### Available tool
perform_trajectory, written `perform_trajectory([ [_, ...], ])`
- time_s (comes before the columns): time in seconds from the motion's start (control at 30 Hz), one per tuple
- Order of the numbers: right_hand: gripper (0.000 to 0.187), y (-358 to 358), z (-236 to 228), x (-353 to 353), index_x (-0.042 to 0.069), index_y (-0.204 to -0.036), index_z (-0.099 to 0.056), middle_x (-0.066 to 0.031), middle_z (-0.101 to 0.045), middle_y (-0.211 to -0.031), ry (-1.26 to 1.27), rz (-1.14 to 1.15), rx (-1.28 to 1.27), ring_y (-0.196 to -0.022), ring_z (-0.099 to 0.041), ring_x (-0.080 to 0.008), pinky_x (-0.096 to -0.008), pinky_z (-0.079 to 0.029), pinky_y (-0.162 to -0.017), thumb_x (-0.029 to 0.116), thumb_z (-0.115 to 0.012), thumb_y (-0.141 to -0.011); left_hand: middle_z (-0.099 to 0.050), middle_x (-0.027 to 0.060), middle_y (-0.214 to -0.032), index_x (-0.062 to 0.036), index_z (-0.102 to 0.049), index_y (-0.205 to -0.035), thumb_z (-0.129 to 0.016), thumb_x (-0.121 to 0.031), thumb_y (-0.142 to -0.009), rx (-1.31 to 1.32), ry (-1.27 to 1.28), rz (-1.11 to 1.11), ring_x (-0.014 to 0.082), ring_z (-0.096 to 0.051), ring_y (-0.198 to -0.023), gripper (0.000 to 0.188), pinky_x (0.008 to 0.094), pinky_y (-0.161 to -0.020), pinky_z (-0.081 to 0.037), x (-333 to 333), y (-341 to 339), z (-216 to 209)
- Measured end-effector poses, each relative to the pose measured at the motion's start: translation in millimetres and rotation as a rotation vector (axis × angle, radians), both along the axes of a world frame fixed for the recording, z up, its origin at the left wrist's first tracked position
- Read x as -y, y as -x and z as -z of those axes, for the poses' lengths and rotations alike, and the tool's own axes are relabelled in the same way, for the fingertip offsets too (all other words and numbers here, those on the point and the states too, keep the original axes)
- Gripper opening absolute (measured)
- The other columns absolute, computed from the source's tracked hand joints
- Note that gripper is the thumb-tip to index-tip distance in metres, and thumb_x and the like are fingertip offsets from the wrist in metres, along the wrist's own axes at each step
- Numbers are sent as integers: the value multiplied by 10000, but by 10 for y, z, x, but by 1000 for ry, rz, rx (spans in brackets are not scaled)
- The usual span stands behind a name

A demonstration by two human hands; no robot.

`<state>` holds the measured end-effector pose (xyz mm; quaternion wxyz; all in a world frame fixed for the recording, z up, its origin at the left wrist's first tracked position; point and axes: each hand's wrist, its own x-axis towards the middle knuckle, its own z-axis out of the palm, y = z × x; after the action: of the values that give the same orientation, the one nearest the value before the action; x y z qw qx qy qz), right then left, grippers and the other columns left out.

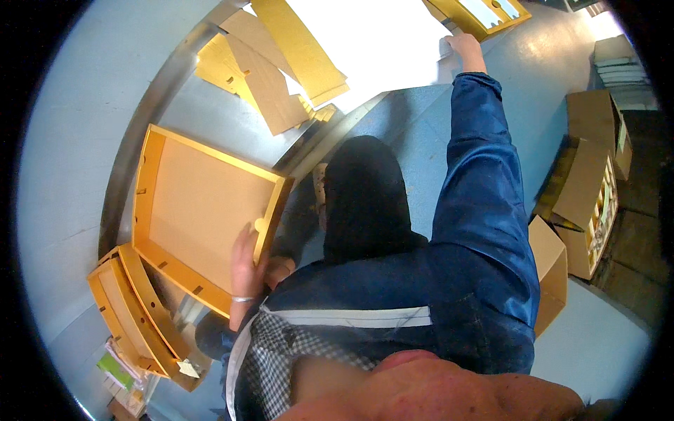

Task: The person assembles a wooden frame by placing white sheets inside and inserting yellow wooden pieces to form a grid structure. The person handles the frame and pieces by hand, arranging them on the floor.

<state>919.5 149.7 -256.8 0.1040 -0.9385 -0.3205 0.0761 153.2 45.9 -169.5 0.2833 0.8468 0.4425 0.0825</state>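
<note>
My left hand (245,270) grips the near right wall of a shallow yellow cardboard tray (203,200), its fingers over the inner side. The tray has an orange-tan inside, slots along its walls and a small notch by my hand. My right arm reaches far forward. At its end my right hand (466,52) is closed at the right edge of a large white sheet (379,45), which is washed out by glare; the fingertips are partly lost in the brightness. Flat yellow and brown cardboard pieces (263,88) lie to the left of the sheet.
Several yellow trays (137,309) stand at the lower left. Another yellow tray (484,15) with white inside lies beyond my right hand. Open brown cartons (586,189) stand on the right, one with rows of small items. A pale wall (77,140) rises on the left.
</note>
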Motion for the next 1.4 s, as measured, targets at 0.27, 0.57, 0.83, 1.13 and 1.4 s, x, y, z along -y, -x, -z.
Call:
perform_trajectory([
  [0.27, 489, -291, 476, -124, 27, -1176, -695, -228, -638, -1268, -25, -36, 163, -1190, -597, -415, -483, -491, -986, 366, -603, -836, -510, 195, -1430, -72, -573, -1313, -686, -49, -842, -25, -7, -21, 396, -476, -1322, 484, 451, -1096, -402, -49, -61, -67],
  [0.57, 493, 321, -261, -133, 1, -1085, -722, -217, -677, -1205, -104, 145, 18, -1150, -637, -362, -435, -517, -938, 421, -707, -826, -507, 207, -1428, -65, -564, -1320, -674, -35, -838, -8, 0, -63, 398, -481, -1319, 495, 447, -1094, -405, 35, -106, -89],
  [0.83, 488, 357, -901, 89, -51, -1200, -629, -174, -691, -1139, -810, 38, -835, -1029, -681, -270, -346, -546, -935, 255, -771, -848, -489, 203, -1447, -62, -535, -1358, -689, -41, -826, -30, -25, -30, 393, -469, -1331, 554, 442, -1108, -390, 18, -11, -60],
  [1.13, 506, 1997, -3810, 621, -8, -1339, -564, -123, -667, -1112, -911, -213, -87, -989, -624, -214, -354, -506, -860, 217, -683, -902, -421, 206, -1504, -43, -358, -1494, -707, -112, -859, 126, -21, -119, 353, -419, -1378, 728, 422, -1136, -356, 61, 12, -197],
  [1.4, 341, 2815, -4571, 2038, 66, -1277, -642, -149, -589, -1324, -1225, -553, 253, -1135, -626, -253, -343, -503, -971, 171, -611, -954, -380, 186, -1538, -58, -202, -1565, -617, -370, -973, 921, 223, -303, 294, -396, -1401, 788, 408, -1115, -374, -763, -530, -1149],
])
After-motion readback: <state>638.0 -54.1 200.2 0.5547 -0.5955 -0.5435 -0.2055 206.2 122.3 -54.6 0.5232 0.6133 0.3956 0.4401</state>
